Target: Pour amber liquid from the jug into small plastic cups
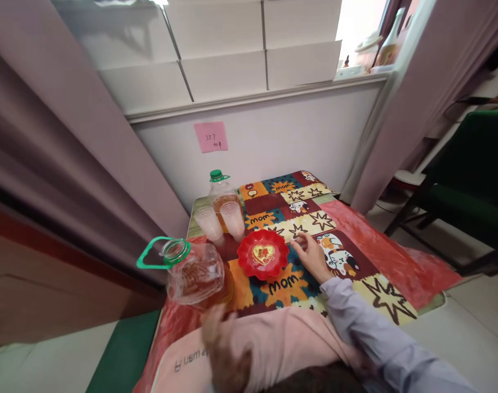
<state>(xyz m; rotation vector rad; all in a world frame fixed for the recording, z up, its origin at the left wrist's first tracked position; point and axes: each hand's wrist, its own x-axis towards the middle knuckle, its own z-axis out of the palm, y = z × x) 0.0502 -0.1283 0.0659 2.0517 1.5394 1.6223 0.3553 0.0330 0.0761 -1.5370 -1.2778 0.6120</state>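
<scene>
My right hand [313, 257] rests on the patterned tablecloth just right of a red scalloped dish [262, 254], its fingers loosely curled with a gap to the thumb; I see nothing held. Smeared by motion, my left hand [226, 352] is low in the view above my lap, so its fingers are unclear. Nearest to it stands a large clear jug [197, 275] with amber liquid, its green-ringed mouth uncapped and its green handle loop sticking out left. Behind are two stacks of clear plastic cups [209, 224] and a second jug [225, 196] with a green cap.
The colourful tablecloth [269, 204] lies over a red cover [396, 256] on the table. A wall with a pink note [211, 137] rises behind. Curtains [93, 109] hang at both sides. To the right is a dark green chair [469, 196]; bottles [390, 43] stand on the sill.
</scene>
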